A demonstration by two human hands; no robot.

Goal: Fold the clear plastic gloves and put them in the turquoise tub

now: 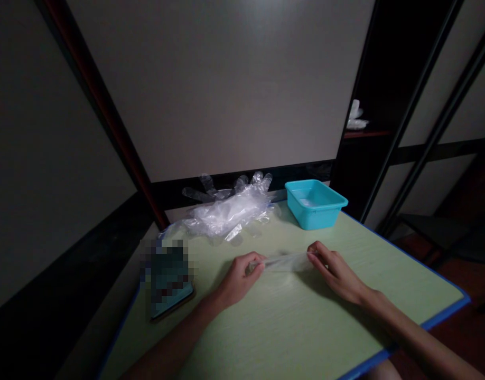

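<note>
A clear plastic piece (287, 262), perhaps a thin glove, is stretched between my two hands above the green table (266, 327). My left hand (240, 275) pinches its left end, fingers closed. At its right end my right hand (333, 268) grips it between thumb and fingers. Beyond my hands lies a heap of clear plastic gloves (226, 214) along the table's back edge. A turquoise plastic basin (317, 214) stands to the right of the heap, with something pale and hard to make out inside.
At the table's left side stands a phone or tablet (173, 301), its screen partly blurred. Pale panels (242, 89) rise behind the table. White items (356, 119) sit on a dark shelf at the right. A dark chair (448, 237) is beyond the blue right edge.
</note>
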